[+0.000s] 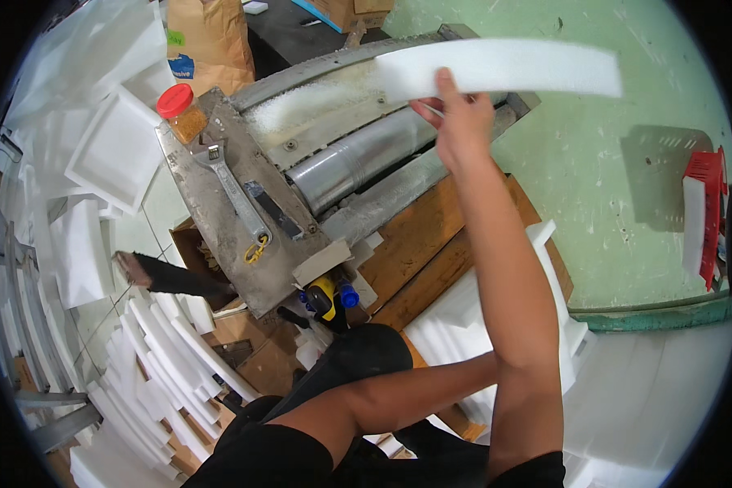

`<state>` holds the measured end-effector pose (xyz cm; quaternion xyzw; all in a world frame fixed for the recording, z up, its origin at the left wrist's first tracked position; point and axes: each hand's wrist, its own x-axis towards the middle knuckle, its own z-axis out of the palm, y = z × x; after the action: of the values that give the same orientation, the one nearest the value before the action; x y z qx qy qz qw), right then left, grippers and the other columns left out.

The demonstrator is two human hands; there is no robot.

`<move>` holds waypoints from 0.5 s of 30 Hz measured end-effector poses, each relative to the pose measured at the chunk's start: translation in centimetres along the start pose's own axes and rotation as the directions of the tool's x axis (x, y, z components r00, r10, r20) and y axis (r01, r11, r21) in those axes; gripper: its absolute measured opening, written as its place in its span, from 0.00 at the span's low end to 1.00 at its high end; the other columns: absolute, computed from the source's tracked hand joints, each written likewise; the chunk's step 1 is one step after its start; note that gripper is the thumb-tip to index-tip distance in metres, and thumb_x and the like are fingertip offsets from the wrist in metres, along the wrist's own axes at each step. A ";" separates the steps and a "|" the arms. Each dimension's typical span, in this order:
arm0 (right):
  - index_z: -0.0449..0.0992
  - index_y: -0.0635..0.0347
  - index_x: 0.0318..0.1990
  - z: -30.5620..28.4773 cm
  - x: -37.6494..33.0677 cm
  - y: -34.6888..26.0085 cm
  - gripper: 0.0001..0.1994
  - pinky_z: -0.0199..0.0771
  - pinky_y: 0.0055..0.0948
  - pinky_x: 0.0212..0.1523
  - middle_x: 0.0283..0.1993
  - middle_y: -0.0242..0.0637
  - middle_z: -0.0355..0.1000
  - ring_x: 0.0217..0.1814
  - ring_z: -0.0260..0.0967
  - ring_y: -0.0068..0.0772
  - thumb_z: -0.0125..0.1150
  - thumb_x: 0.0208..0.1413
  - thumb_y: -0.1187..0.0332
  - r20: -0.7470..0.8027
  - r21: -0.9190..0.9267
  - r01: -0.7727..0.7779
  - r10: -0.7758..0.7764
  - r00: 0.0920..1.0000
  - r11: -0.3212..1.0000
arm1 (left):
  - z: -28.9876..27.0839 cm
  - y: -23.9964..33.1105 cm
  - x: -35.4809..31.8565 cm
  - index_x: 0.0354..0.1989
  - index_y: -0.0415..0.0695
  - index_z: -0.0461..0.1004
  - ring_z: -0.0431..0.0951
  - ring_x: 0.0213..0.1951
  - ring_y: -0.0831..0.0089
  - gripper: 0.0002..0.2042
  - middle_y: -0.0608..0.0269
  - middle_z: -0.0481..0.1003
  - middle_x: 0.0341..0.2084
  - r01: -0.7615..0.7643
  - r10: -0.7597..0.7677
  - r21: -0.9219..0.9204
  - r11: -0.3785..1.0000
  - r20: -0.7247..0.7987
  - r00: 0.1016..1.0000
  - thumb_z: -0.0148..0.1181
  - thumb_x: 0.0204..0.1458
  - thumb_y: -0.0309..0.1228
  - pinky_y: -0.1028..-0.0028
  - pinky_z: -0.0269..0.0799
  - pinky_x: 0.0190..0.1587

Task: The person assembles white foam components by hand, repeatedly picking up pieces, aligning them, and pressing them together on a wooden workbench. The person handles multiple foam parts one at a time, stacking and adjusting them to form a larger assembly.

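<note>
My right hand [466,122] holds a long white foam strip [520,69] near its left end, with the thumb pressed on its face. The strip is raised over a metal machine with a shiny roller [358,167] and reaches out to the right. Bare forearm runs up from the lower right to this hand. My left forearm [431,394] crosses to the right and passes behind my right arm; the left hand itself is hidden. White foam pieces [464,321] lie close to where that arm disappears.
On the machine's metal end plate lie an adjustable wrench [237,195], a dark flat bar [272,209] and a red-lidded jar [182,114]. Stacked white foam strips [163,342] fill the lower left. A red basket [705,220] stands at the far right, and a paper bag [211,45] stands behind.
</note>
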<state>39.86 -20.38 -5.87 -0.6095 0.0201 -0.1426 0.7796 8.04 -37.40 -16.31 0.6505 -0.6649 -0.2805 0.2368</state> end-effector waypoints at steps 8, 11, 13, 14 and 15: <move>0.74 0.63 0.55 -9.9 -10.0 -11.1 0.20 0.82 0.29 0.38 0.50 0.44 0.77 0.44 0.79 0.32 0.55 0.71 0.54 0.139 0.315 -0.258 0.225 0.964 0.913 | -6.0 -11.1 2.1 0.51 0.39 0.77 0.79 0.55 0.55 0.25 0.45 0.80 0.51 -0.055 -0.529 -0.654 0.754 -0.655 0.539 0.68 0.53 0.46 0.58 0.72 0.57; 0.74 0.66 0.53 -18.2 -16.5 -10.5 0.16 0.78 0.27 0.26 0.44 0.45 0.75 0.38 0.76 0.31 0.54 0.69 0.62 0.073 0.545 -0.214 0.208 0.975 0.811 | -10.8 -5.1 -5.2 0.57 0.42 0.75 0.78 0.51 0.71 0.28 0.60 0.78 0.49 -0.691 -0.730 -0.709 -0.144 -0.395 0.558 0.53 0.64 0.56 0.69 0.74 0.53; 0.74 0.71 0.51 -20.9 -20.9 -8.5 0.15 0.71 0.23 0.16 0.39 0.47 0.73 0.32 0.73 0.29 0.53 0.68 0.65 0.095 0.756 -0.169 0.150 0.984 0.633 | -11.6 -6.3 -7.5 0.66 0.41 0.65 0.74 0.58 0.66 0.32 0.58 0.73 0.58 -0.745 -0.592 -0.469 -0.474 -0.457 0.664 0.42 0.70 0.58 0.66 0.68 0.61; 0.73 0.72 0.50 -22.4 -23.5 -7.8 0.14 0.68 0.21 0.12 0.36 0.47 0.71 0.28 0.71 0.27 0.52 0.68 0.67 0.098 0.804 -0.152 0.123 0.988 0.574 | -12.0 -6.0 -7.7 0.68 0.41 0.62 0.72 0.59 0.65 0.33 0.57 0.72 0.60 -0.758 -0.559 -0.429 -0.491 -0.512 0.652 0.40 0.70 0.58 0.65 0.66 0.64; 0.73 0.74 0.48 -23.8 -26.1 -7.0 0.13 0.64 0.19 0.08 0.34 0.48 0.70 0.24 0.69 0.26 0.52 0.67 0.68 0.105 0.851 -0.139 0.095 0.990 0.507 | -12.1 -6.0 -7.7 0.67 0.42 0.63 0.72 0.60 0.63 0.32 0.57 0.72 0.60 -0.776 -0.567 -0.402 -0.486 -0.530 0.630 0.40 0.70 0.58 0.61 0.65 0.65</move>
<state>8.55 -37.93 -8.99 -0.1473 -0.0291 -0.0675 0.9864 21.01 -30.45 -11.16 0.0060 0.0141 -0.3535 0.9353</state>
